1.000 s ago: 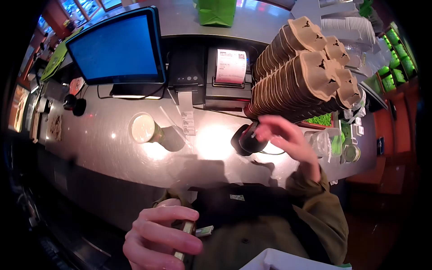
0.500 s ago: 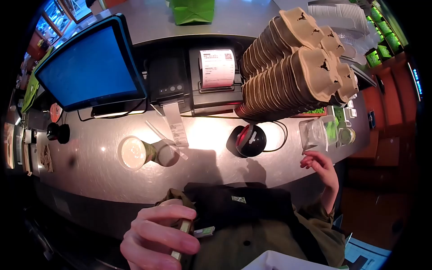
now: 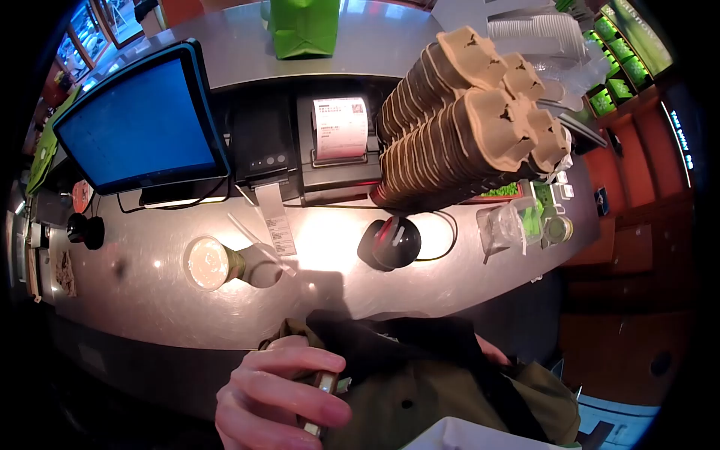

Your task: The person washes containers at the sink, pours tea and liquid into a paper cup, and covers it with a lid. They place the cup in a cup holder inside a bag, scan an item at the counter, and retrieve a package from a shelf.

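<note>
My left hand [image 3: 281,397] is raised close to my chest, its fingers curled around a small flat thing [image 3: 321,401] with a pale edge and a brownish side. Most of that thing is covered by the fingers, so its kind does not show. My right hand [image 3: 491,351] is drawn in by my body, largely behind dark cloth, with its fingers out of sight. On the steel counter [image 3: 180,315] ahead of the left hand stands a lidded cup [image 3: 208,264] with a pale top. A black and red rounded device [image 3: 395,242] sits farther right.
A blue-screened monitor [image 3: 139,124] and two printers, one with a receipt [image 3: 340,129] on top, line the back. Stacked cardboard cup carriers [image 3: 450,112] rise beside them. Clear plastic containers [image 3: 502,229] stand at right, a green bag [image 3: 304,28] behind.
My right hand has pulled back from beside the plastic containers to my body. The left hand keeps hold of the small flat thing. The view has shifted slightly.
</note>
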Demonstrator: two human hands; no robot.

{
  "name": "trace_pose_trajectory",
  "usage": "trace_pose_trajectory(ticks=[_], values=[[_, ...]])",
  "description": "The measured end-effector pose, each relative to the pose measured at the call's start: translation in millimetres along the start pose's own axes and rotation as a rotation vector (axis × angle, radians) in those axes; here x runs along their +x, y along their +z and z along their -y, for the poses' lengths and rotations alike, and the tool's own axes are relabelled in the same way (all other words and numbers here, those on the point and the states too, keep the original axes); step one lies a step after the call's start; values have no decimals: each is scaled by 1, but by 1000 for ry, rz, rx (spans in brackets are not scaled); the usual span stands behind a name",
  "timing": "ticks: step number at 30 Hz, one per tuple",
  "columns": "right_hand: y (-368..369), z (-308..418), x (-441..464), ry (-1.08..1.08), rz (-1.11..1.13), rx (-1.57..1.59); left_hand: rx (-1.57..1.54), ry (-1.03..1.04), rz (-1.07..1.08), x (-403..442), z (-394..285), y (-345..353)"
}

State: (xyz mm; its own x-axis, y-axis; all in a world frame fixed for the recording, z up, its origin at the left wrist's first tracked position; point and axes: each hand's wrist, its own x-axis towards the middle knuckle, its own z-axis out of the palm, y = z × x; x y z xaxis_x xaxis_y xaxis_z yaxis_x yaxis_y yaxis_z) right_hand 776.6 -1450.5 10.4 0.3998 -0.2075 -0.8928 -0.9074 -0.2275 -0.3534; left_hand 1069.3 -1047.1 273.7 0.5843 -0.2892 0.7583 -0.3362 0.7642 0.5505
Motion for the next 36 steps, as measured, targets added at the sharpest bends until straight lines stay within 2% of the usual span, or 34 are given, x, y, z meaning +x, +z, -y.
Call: trace_pose_trajectory(ticks=[2, 5, 6, 7, 9, 10, 11, 12, 14, 17, 18, 20, 21, 23, 26, 27, 28, 29, 31, 32, 33, 34, 36], values=[[-17, 12, -15, -28, 67, 100, 17, 29, 0, 2, 5, 11], [-64, 62, -63, -4, 248, 180, 23, 369, -18, 16, 32, 37], [-85, 108, -92, 36, 265, 174, 50, 355, -40, 14, 35, 43], [-121, 114, -90, -37, 305, 227, 84, 340, -62, 8, 34, 49], [-184, 155, -111, -419, 107, 126, 142, 262, -74, 5, 33, 61], [-205, 178, -125, -509, -169, 120, 160, 196, -63, 7, 31, 69], [-228, 201, -139, -637, -310, 154, 177, 129, -51, 8, 33, 80], [-262, 210, -141, -731, -418, 178, 199, 208, -61, 11, 43, 91], [-324, 227, -147, -943, -457, 248, 211, 373, -69, 20, 73, 119], [-391, 273, -162, -1155, -529, 146, 176, 70, 80, 40, 96, 151], [-407, 291, -167, -1212, -559, 138, 137, 180, 146, 50, 119, 160], [-449, 320, -172, -1287, -622, 78, 227, 120, 90, 63, 145, 203], [-469, 334, -171, -1394, -630, 60, 293, -106, -5, 64, 144, 222], [-493, 340, -175, -1366, -617, 31, 158, -50, 129, 83, 174, 234], [-489, 306, -145, -1458, -435, 232, -34, 91, 203, 102, 235, 266], [-483, 281, -128, -1366, -357, 226, -88, 164, 197, 106, 250, 281], [-477, 254, -114, -1374, -418, -54, -162, 142, 219, 113, 258, 293], [-474, 223, -104, -1225, -304, -241, -185, 52, 296, 119, 260, 297], [-468, 144, -79, -1066, -287, -448, -219, -126, 447, 124, 255, 298], [-462, 106, -78, -869, -305, -311, -63, -288, 356, 120, 245, 298], [-462, 64, -71, -811, -345, -143, -98, -291, 407, 120, 248, 299], [-460, 28, -73, -683, -349, 174, -135, -299, 458, 122, 253, 301], [-464, -42, -85, -578, -544, 322, -198, -352, 526, 121, 257, 305]])
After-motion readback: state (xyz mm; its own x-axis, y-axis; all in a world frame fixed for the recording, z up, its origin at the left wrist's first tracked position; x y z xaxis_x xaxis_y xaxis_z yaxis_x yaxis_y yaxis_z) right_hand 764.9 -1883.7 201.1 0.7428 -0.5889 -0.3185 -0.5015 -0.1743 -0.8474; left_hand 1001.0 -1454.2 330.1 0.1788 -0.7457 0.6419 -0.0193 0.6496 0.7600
